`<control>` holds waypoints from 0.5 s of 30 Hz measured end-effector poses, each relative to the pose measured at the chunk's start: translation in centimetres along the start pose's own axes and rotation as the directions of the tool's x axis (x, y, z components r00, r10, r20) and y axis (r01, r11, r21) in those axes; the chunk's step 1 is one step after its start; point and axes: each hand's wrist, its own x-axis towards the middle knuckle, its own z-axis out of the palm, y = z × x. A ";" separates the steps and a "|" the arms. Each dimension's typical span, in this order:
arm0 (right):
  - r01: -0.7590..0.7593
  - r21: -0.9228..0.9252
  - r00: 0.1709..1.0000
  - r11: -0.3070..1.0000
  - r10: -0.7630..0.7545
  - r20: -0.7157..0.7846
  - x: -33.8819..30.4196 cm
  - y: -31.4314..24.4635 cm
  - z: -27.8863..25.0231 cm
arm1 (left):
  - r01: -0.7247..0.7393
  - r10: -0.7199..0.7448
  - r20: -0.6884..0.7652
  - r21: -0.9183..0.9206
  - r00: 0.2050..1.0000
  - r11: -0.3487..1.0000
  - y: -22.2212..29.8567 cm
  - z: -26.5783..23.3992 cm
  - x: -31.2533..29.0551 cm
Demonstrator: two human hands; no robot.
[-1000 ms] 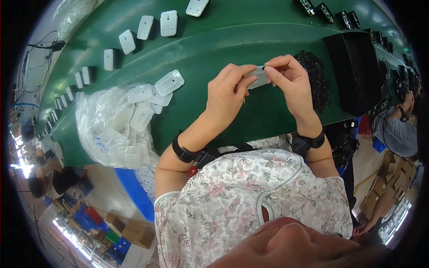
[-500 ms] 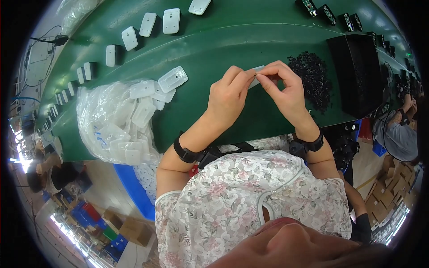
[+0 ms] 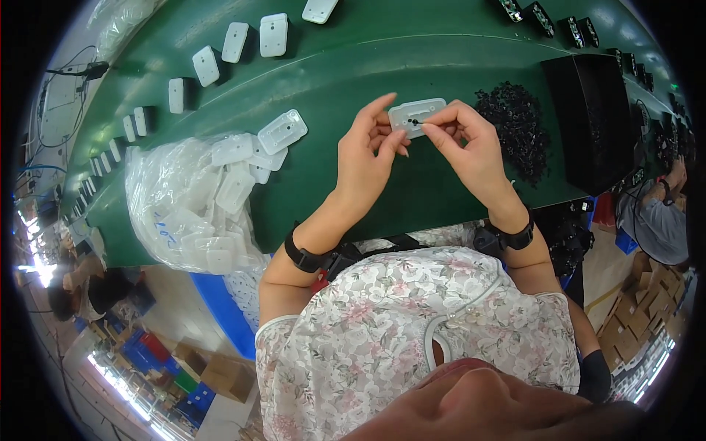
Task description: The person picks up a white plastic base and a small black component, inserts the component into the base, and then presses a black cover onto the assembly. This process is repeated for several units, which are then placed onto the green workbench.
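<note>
Tabletop [image 3: 316, 184], green and broad, is carrying a long row of white-topped units [image 3: 273, 35] looking further along, a clear bag [image 3: 158, 191] spilling loose covers [image 3: 282, 131] apparently left to handle, and a heap of black bits [image 3: 515, 132]. Above it my left hand [image 3: 362, 162] is gripping one white cover [image 3: 415, 109] by its near-left end, while my right hand [image 3: 471, 147] is pinching a small black piece [image 3: 415, 122] against its middle, whether seated I can't tell.
</note>
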 end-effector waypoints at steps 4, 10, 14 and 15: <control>0.076 -0.146 0.997 0.986 -0.072 0.030 0.1 0.1 -0.2 | 0.233 -0.229 0.053 -0.098 0.972 0.968 0.2 -0.4 0.4; 0.068 -0.328 0.998 0.942 -0.066 0.017 0.2 -0.2 0.3 | 0.349 -0.320 0.173 -0.171 0.931 0.922 -0.2 -1.0 0.3; 0.049 -0.330 0.998 0.943 -0.034 0.052 0.5 0.2 0.0 | 0.242 -0.216 0.155 -0.169 0.964 0.956 -0.3 -0.7 0.0; 0.016 -0.301 0.998 0.953 0.005 0.069 0.7 0.1 -0.1 | 0.202 -0.182 0.132 -0.160 0.974 0.966 -0.4 -0.6 -0.1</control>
